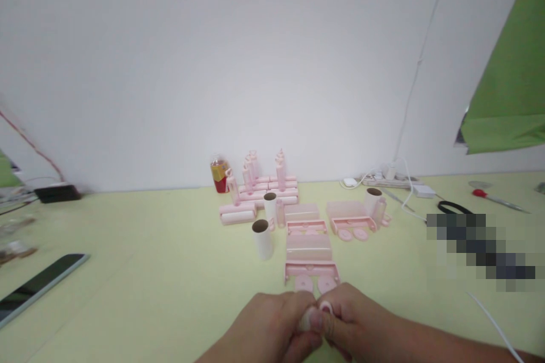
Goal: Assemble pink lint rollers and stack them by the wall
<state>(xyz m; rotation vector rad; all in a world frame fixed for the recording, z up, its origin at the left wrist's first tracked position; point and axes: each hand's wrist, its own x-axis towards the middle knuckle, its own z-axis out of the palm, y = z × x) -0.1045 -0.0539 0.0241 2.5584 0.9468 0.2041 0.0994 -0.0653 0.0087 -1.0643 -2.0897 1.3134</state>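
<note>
My left hand (272, 326) and my right hand (357, 320) meet at the bottom centre, both closed round a small pink and white part (321, 312) held between their fingertips. Just beyond them lies a pink tray-like piece (310, 269) with two round pink discs at its near edge. Further back stand white paper rolls (261, 238), more pink trays (349, 218) and a stack of pink rollers and handles (264, 187).
A pale yellow table (149, 283) runs to a white wall. A dark phone (38, 286) lies at the left edge. A small red and yellow jar (220, 173), a power strip with cables (392, 181), scissors (494, 198) and green cloth (511, 79) are at the right.
</note>
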